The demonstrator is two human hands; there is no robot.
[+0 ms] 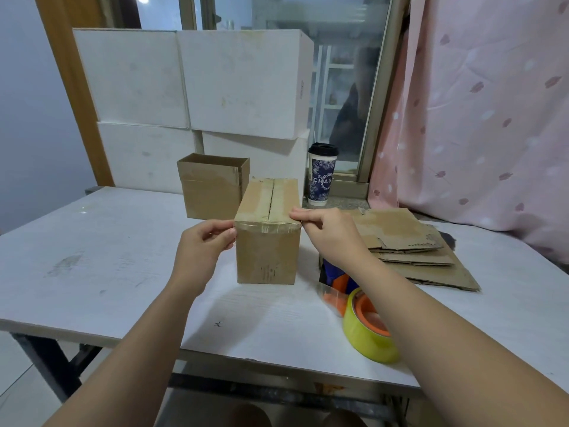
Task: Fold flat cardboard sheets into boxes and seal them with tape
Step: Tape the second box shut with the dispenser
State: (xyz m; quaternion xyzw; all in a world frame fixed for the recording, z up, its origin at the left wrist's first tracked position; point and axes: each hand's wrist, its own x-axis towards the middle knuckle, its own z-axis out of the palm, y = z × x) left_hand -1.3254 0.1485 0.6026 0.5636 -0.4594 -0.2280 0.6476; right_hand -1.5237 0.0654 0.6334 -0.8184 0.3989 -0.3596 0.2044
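The closed cardboard box [267, 257] stands upright at the middle of the white table [123, 257], its top flaps shut along a centre seam. A strip of clear tape [268, 227] is laid across the near top edge, crosswise to that seam. Its left end is pinched at the box corner by the curled fingers and thumb of the left hand [203, 241], and its right end is pinched at the opposite corner by the right hand [323, 226].

The step in hand is judged to be sealing. Next, the tape ends would need to be pressed down over the side walls and smoothed flat, with the box kept from sliding.

A yellow tape roll [366, 337] lies near the table's front edge under the right forearm, with an orange dispenser [335, 282] just behind it. Flat cardboard sheets [409, 241] are stacked to the right. An open-topped box [209, 192] stands behind, before stacked white cartons [246, 81].
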